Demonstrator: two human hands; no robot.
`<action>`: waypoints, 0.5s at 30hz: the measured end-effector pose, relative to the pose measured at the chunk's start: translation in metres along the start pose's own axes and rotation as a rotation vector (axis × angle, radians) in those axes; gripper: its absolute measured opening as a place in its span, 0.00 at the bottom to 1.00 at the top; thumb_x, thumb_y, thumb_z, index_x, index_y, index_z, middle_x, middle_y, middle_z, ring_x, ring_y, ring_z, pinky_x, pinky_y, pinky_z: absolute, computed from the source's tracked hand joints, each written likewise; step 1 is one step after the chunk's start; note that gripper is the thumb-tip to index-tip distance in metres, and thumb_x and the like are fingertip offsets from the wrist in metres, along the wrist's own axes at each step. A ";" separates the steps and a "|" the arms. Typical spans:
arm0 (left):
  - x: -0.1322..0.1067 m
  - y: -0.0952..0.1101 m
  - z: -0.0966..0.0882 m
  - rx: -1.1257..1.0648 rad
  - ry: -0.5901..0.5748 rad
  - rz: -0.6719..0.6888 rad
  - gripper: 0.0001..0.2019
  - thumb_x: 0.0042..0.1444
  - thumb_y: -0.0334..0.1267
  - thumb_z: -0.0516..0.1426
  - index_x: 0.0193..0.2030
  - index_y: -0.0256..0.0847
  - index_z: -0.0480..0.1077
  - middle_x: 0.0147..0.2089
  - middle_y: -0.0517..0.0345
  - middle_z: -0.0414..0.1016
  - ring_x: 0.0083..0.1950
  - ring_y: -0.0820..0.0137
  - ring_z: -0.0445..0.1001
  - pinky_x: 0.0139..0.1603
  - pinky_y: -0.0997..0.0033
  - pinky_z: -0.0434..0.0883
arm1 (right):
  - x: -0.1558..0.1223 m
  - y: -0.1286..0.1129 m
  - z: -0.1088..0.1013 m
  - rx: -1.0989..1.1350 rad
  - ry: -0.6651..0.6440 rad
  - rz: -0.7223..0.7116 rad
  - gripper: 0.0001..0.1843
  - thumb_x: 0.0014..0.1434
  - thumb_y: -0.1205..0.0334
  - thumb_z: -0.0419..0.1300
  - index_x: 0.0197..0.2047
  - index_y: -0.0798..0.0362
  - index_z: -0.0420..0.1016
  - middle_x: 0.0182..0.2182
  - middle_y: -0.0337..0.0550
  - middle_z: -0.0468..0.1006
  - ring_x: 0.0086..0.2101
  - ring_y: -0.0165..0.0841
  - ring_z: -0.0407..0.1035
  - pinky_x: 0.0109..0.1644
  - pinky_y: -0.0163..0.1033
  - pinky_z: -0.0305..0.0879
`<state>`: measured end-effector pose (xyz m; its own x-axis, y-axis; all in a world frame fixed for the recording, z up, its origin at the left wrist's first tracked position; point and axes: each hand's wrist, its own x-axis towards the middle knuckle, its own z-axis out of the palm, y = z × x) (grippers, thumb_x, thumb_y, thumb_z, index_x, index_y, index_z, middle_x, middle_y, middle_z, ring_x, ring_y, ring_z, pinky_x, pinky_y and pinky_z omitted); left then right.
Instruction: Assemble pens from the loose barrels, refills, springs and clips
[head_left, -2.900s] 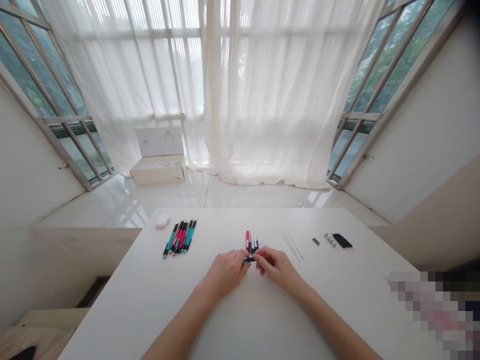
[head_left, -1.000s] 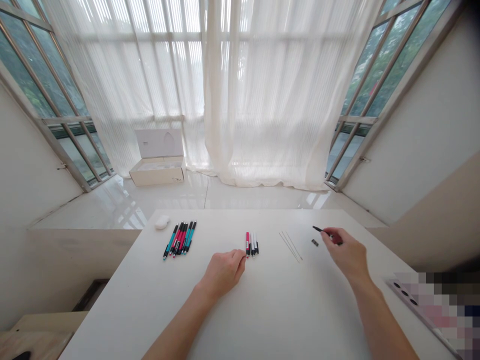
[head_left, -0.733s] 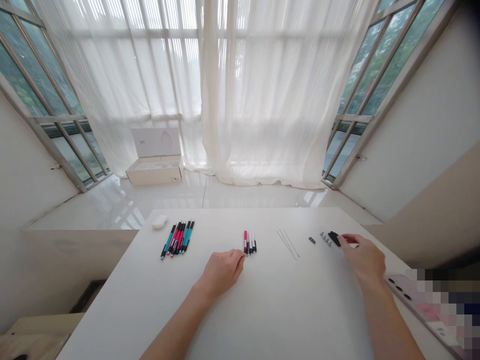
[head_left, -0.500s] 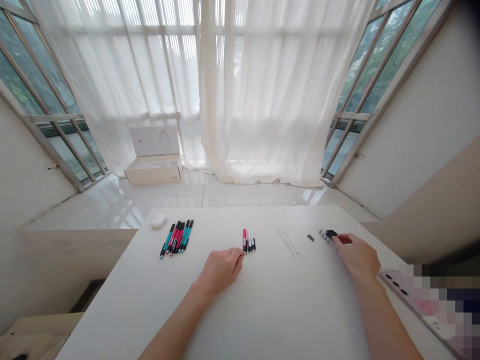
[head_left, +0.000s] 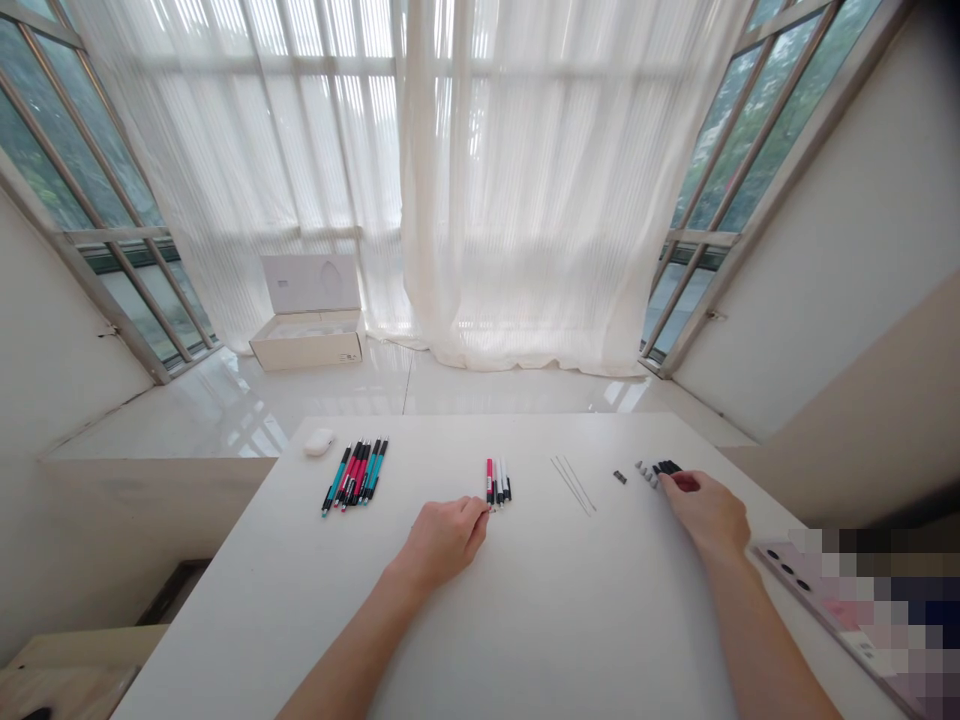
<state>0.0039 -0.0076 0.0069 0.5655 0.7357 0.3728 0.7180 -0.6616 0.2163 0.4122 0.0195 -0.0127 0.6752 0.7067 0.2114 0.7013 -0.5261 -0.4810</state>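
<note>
white table (head_left: 525, 620). far left: earbud case (head_left: 319, 442), then bundle of teal, pink and black pens (head_left: 356, 473). left hand (head_left: 444, 537) curled, fingertips (head_left: 480, 510) together at the near ends of a short pen row (head_left: 497, 482), can't tell if pinching 1. thin refills (head_left: 574, 484), small black piece (head_left: 619, 477), grey tips (head_left: 645, 469). right hand (head_left: 705, 510) has its fingers bunched on the black pen parts (head_left: 666, 467), grip unclear.

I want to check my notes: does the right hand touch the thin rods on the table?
Apart. The head view shows bare table between the right hand and the thin rods.
</note>
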 end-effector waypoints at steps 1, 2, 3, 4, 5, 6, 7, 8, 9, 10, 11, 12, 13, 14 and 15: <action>0.000 0.000 0.000 -0.002 0.001 0.003 0.09 0.65 0.37 0.45 0.41 0.42 0.65 0.35 0.58 0.76 0.29 0.70 0.73 0.28 0.74 0.64 | 0.000 0.000 0.000 -0.001 0.013 -0.004 0.20 0.50 0.43 0.56 0.36 0.49 0.77 0.36 0.50 0.78 0.33 0.45 0.69 0.29 0.43 0.60; 0.000 0.000 0.000 -0.004 0.002 0.007 0.09 0.65 0.37 0.45 0.41 0.42 0.65 0.35 0.58 0.76 0.29 0.70 0.73 0.27 0.74 0.64 | 0.001 0.001 0.000 -0.007 0.033 -0.005 0.21 0.50 0.43 0.56 0.37 0.49 0.77 0.37 0.50 0.78 0.35 0.45 0.70 0.30 0.43 0.60; 0.000 0.000 0.000 -0.005 0.003 0.009 0.09 0.65 0.37 0.45 0.41 0.42 0.65 0.35 0.58 0.76 0.29 0.70 0.73 0.27 0.74 0.64 | 0.001 0.001 0.000 -0.018 0.056 0.000 0.22 0.51 0.42 0.55 0.39 0.49 0.77 0.40 0.51 0.77 0.36 0.45 0.70 0.31 0.43 0.61; 0.000 0.000 0.000 -0.006 0.005 0.011 0.09 0.65 0.36 0.45 0.41 0.42 0.65 0.35 0.58 0.76 0.29 0.70 0.73 0.27 0.74 0.64 | 0.001 0.001 -0.001 -0.032 0.079 0.009 0.24 0.51 0.42 0.55 0.42 0.50 0.76 0.43 0.53 0.76 0.37 0.46 0.70 0.32 0.44 0.62; 0.000 0.000 0.000 -0.005 0.006 0.012 0.09 0.65 0.36 0.45 0.41 0.42 0.66 0.35 0.58 0.76 0.29 0.70 0.73 0.27 0.74 0.64 | 0.002 0.001 -0.001 -0.048 0.092 0.020 0.26 0.51 0.41 0.54 0.44 0.50 0.75 0.45 0.54 0.74 0.39 0.46 0.70 0.33 0.44 0.62; 0.000 0.000 0.000 -0.004 0.008 0.012 0.09 0.65 0.36 0.45 0.41 0.42 0.66 0.35 0.58 0.76 0.29 0.71 0.73 0.27 0.75 0.64 | 0.002 0.001 0.000 -0.063 0.093 0.031 0.28 0.51 0.40 0.54 0.45 0.50 0.75 0.47 0.56 0.73 0.40 0.47 0.70 0.34 0.45 0.63; 0.000 0.000 0.000 -0.003 0.008 0.013 0.09 0.65 0.36 0.45 0.41 0.42 0.66 0.35 0.58 0.76 0.29 0.70 0.73 0.28 0.75 0.64 | 0.003 0.002 0.000 -0.075 0.082 0.039 0.29 0.51 0.39 0.54 0.47 0.51 0.74 0.48 0.57 0.72 0.41 0.48 0.69 0.34 0.45 0.63; 0.000 0.000 0.000 -0.002 0.007 0.014 0.09 0.65 0.37 0.45 0.41 0.42 0.66 0.35 0.58 0.76 0.29 0.70 0.73 0.28 0.75 0.64 | 0.003 0.002 0.001 -0.083 0.065 0.042 0.30 0.50 0.38 0.54 0.47 0.51 0.74 0.48 0.57 0.72 0.41 0.48 0.69 0.34 0.45 0.64; 0.000 0.000 0.000 0.000 0.006 0.016 0.09 0.65 0.37 0.45 0.41 0.42 0.66 0.34 0.58 0.76 0.29 0.70 0.73 0.27 0.75 0.64 | 0.003 0.002 0.001 -0.087 0.045 0.041 0.30 0.50 0.38 0.54 0.48 0.50 0.74 0.48 0.57 0.73 0.42 0.48 0.69 0.34 0.45 0.64; 0.000 0.000 0.000 0.002 0.004 0.018 0.09 0.65 0.37 0.45 0.41 0.42 0.66 0.34 0.59 0.76 0.29 0.70 0.73 0.27 0.75 0.63 | 0.004 0.002 0.002 -0.089 0.027 0.039 0.30 0.50 0.38 0.55 0.48 0.50 0.74 0.47 0.56 0.73 0.41 0.49 0.69 0.34 0.45 0.64; 0.000 0.000 0.000 0.004 0.003 0.019 0.09 0.65 0.37 0.45 0.41 0.42 0.66 0.34 0.59 0.76 0.29 0.70 0.73 0.27 0.75 0.63 | 0.004 0.002 0.002 -0.089 0.015 0.038 0.30 0.49 0.39 0.55 0.47 0.50 0.74 0.46 0.56 0.74 0.41 0.49 0.69 0.34 0.45 0.64; 0.000 0.000 0.000 0.006 0.003 0.021 0.09 0.65 0.37 0.45 0.41 0.42 0.66 0.34 0.59 0.76 0.29 0.70 0.73 0.27 0.75 0.63 | 0.005 0.003 0.003 -0.088 0.008 0.038 0.29 0.49 0.40 0.55 0.47 0.50 0.75 0.45 0.55 0.75 0.41 0.49 0.69 0.33 0.45 0.64; 0.000 0.000 0.000 0.008 0.004 0.022 0.09 0.65 0.37 0.45 0.41 0.42 0.66 0.34 0.59 0.76 0.29 0.70 0.73 0.27 0.75 0.63 | 0.006 0.003 0.003 -0.087 0.004 0.039 0.28 0.49 0.40 0.56 0.47 0.50 0.75 0.44 0.55 0.75 0.40 0.49 0.69 0.33 0.45 0.64; 0.000 0.000 -0.001 0.009 0.004 0.023 0.09 0.65 0.37 0.45 0.41 0.43 0.66 0.34 0.59 0.76 0.29 0.70 0.73 0.27 0.75 0.63 | 0.006 0.003 0.003 -0.087 0.003 0.040 0.27 0.49 0.41 0.55 0.46 0.50 0.76 0.43 0.55 0.76 0.40 0.49 0.70 0.33 0.45 0.64; 0.000 0.000 -0.001 0.010 0.005 0.024 0.09 0.65 0.37 0.45 0.41 0.43 0.66 0.34 0.59 0.76 0.29 0.70 0.73 0.27 0.74 0.63 | 0.007 0.004 0.003 -0.087 0.003 0.040 0.26 0.50 0.41 0.55 0.45 0.49 0.76 0.42 0.55 0.76 0.39 0.49 0.70 0.32 0.45 0.63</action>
<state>0.0033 -0.0078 0.0075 0.5806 0.7189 0.3822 0.7084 -0.6775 0.1981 0.4185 0.0237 -0.0158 0.7033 0.6834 0.1959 0.6911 -0.5927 -0.4137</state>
